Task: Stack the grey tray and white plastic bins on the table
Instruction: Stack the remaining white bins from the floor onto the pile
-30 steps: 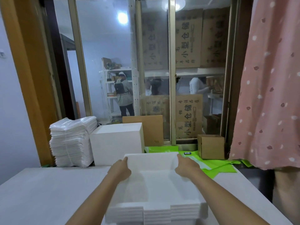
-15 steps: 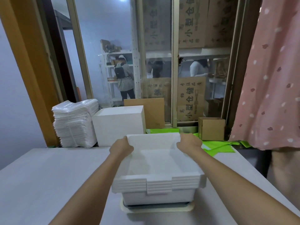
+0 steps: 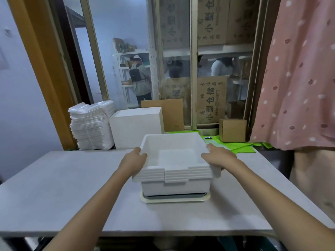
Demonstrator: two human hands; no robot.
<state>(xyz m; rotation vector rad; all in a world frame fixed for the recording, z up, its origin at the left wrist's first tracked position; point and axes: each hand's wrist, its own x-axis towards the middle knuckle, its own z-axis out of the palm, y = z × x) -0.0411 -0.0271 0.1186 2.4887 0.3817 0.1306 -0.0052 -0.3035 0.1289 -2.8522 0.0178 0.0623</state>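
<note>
A nested stack of white plastic bins (image 3: 175,175) stands on the grey table (image 3: 63,187), right of centre. Under the stack lies a grey tray (image 3: 174,196) inside a cream rim, only its front edge showing. My left hand (image 3: 135,160) grips the left rim of the top bin. On the opposite rim, my right hand (image 3: 218,156) is closed in the same way. The inside of the top bin is empty.
Behind the table stand a pile of white plastic sheets (image 3: 90,125), a white box (image 3: 136,125), a flat cardboard sheet (image 3: 168,113) and a small cardboard box (image 3: 233,130) on green sheets (image 3: 241,146). A pink curtain (image 3: 299,78) hangs at right. People stand behind the window.
The stack of bins has come down and away from me onto the tray on the table. My hands have slid from the far rim to its side rims.
</note>
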